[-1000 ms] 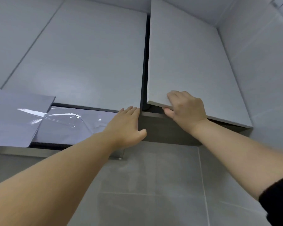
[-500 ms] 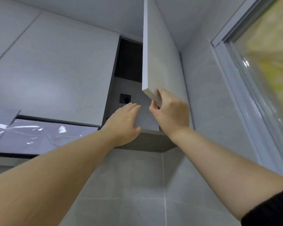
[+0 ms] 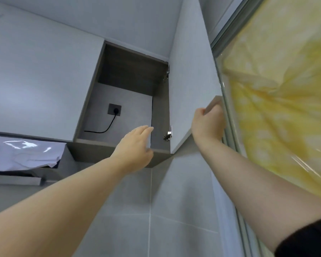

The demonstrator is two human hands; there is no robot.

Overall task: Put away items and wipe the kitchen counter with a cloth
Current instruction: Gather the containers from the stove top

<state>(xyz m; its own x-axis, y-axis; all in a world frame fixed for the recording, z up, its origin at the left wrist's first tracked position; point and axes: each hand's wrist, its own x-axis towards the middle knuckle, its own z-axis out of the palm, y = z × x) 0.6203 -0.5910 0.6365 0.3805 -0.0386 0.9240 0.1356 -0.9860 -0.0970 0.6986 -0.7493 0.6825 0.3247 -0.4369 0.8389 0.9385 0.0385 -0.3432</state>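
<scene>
I look up at a grey wall cupboard [image 3: 119, 86] whose door [image 3: 191, 75] stands swung wide to the right. My right hand [image 3: 207, 125] grips the door's lower free corner, fingers curled round its edge. My left hand [image 3: 135, 145] is raised at the cupboard's bottom front edge, fingers straight and holding nothing. Inside, I see a dark socket [image 3: 115, 109] on the back wall with a black cable [image 3: 102, 129] running from it. No shelf items, counter or cloth show.
A neighbouring cupboard door [image 3: 41, 80] at left stays closed. Below it sits an extractor hood wrapped in shiny plastic film [image 3: 24, 154]. A window frame [image 3: 228, 115] with yellow patterned covering [image 3: 278, 89] stands close behind the open door. Grey tiles cover the wall [image 3: 150, 210].
My right hand has swung the cupboard door from nearly closed to wide open toward the window. My left hand moved right along the cupboard's bottom edge. The view turned right.
</scene>
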